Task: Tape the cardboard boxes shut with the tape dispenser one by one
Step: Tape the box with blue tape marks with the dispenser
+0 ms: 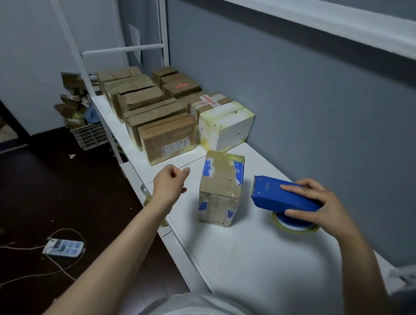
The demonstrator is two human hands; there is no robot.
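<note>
Dispenser (283, 195) gripped in our right hand (318, 206), left hand (170, 182) loose, empty; centre box (221, 193) looks taped, so we need another.

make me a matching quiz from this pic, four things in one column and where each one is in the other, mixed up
1 tape dispenser
2 small taped box
3 white box
4 power strip

a on the floor
b farther back, beside the grey wall
c gripped by the right hand
d upright, between left hand and dispenser

Pairs: 1-c, 2-d, 3-b, 4-a
</note>
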